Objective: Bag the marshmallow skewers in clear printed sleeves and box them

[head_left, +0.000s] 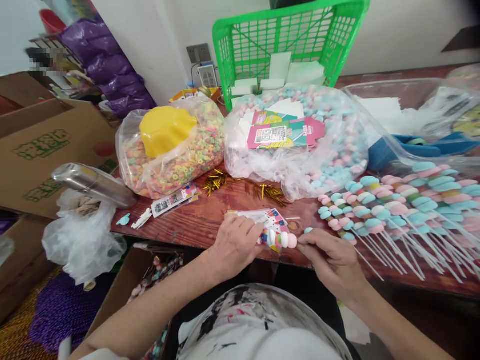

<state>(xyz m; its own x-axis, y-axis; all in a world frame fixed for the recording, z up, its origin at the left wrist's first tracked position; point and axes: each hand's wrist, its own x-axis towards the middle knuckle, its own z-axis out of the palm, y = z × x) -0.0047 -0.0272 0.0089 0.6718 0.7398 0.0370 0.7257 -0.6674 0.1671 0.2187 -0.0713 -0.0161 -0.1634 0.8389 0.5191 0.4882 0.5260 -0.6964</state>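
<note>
My left hand (234,245) is closed on a printed wrapper bag (262,219) at the near edge of the wooden table (210,217). A candy skewer (283,240) of white, coloured and pink pieces pokes out of the bag's mouth. My right hand (332,262) pinches the skewer from the right, its fingers closed at the pink end. A pile of finished candy skewers (405,205) with white sticks lies just right of my right hand.
A bag of coloured ring candy (176,160) with a yellow scoop (165,129) and a bag of pink and blue marshmallows (330,145) sit behind. A green basket (285,40) stands at the back. Gold twist ties (215,181), a metal flask (93,185) and cardboard boxes (41,150) lie left.
</note>
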